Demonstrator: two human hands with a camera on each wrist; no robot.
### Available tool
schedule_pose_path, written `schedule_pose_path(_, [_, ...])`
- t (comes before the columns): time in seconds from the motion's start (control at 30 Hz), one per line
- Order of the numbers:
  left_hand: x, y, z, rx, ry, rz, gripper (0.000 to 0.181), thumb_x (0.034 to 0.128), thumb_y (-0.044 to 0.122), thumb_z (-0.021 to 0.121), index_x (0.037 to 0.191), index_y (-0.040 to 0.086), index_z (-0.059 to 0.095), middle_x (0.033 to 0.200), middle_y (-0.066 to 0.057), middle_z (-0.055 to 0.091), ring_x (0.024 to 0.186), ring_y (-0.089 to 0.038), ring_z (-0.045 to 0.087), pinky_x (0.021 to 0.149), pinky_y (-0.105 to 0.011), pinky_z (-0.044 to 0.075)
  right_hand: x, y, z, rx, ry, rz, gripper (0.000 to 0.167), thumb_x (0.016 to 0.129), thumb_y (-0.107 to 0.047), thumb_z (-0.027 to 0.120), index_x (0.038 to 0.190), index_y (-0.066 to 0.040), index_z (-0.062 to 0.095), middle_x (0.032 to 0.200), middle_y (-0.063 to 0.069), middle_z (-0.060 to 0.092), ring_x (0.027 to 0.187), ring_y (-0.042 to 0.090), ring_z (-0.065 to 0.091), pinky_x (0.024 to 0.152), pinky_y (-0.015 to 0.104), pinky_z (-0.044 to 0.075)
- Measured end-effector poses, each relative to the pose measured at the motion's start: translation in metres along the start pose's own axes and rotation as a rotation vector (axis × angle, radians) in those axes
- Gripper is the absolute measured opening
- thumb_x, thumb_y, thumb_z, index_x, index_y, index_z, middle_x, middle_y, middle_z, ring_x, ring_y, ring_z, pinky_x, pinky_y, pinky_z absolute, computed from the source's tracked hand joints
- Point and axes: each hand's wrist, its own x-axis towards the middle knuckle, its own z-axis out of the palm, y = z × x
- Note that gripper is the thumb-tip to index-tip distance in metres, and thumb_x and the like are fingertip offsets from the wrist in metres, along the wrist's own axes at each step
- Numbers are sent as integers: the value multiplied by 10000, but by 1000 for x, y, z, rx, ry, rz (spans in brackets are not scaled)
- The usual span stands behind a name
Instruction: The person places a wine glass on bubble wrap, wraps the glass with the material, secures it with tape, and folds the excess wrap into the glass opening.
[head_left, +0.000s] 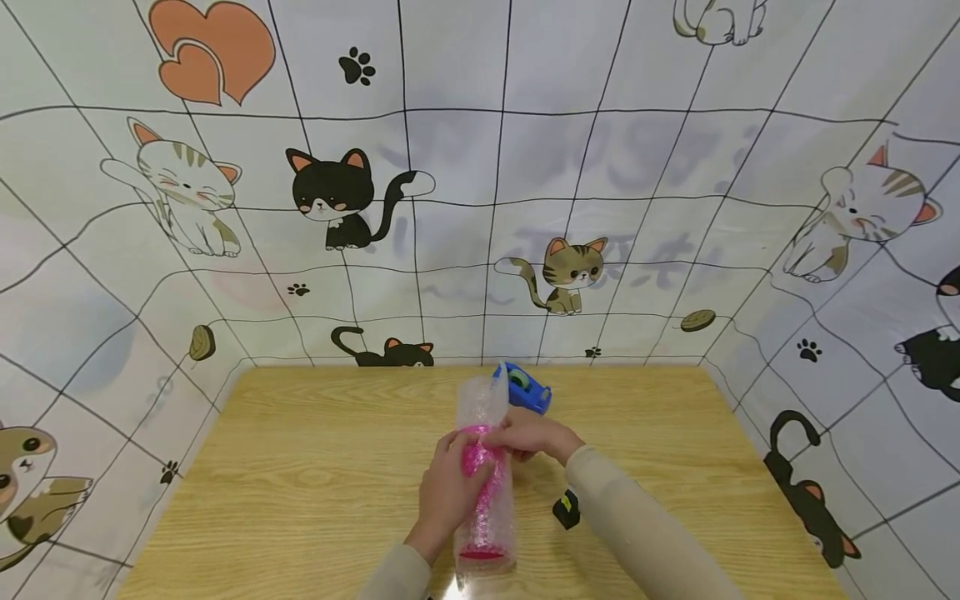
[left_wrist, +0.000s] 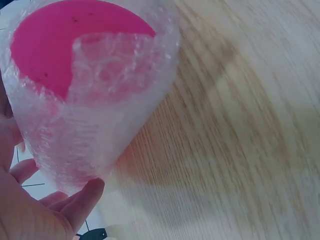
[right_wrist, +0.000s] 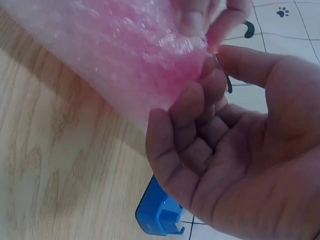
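A bright pink cylinder (head_left: 486, 483) in clear bubble wrap (head_left: 480, 404) lies lengthwise on the table. My left hand (head_left: 447, 493) grips its left side, thumb over the top. In the left wrist view, a flap of bubble wrap (left_wrist: 112, 67) partly covers the flat pink end (left_wrist: 47, 37). At the upper right of the pink part, my right hand (head_left: 534, 435) pinches the wrap with thumb and forefinger. Its other fingers (right_wrist: 162, 135) are curled beside the roll in the right wrist view. Exactly what lies between the right fingertips is hard to make out.
A blue tape dispenser (head_left: 528, 392) with greenish tape stands behind the right hand, near the far table edge. A small black object (head_left: 567, 510) with a yellow-green mark lies beside the right sleeve. Cat-printed sheeting (head_left: 450, 183) walls the wooden table (head_left: 315, 467).
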Motion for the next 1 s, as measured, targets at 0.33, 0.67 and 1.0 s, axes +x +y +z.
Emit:
schedule_pose_path(0.33, [2, -6, -1, -3, -11, 18, 430, 855, 393, 719, 1235, 237, 592, 1371, -118, 539, 1019, -385, 652, 750, -547, 543, 0, 7, -11, 64, -135, -56, 289, 974, -221, 589, 719, -89, 554, 641, -19, 465, 618, 130, 456, 552, 236, 404])
schedule_pose_path(0.67, [3, -6, -2, -15, -33, 24, 446, 868, 401, 704, 1257, 220, 583, 1382, -128, 525, 1067, -393, 640, 818, -570, 539, -4, 6, -13, 48, -119, 17, 301, 949, -217, 612, 684, -80, 570, 626, 0, 507, 607, 133, 475, 561, 243, 437])
schedule_pose_path(1.0, [4, -8, -1, -8, -36, 25, 439, 852, 382, 723, 1239, 226, 584, 1374, -119, 528, 1044, -372, 646, 812, -558, 539, -1, 6, -3, 19, -5, 21, 382, 910, -331, 645, 637, -73, 577, 592, -5, 515, 552, 128, 460, 507, 235, 420])
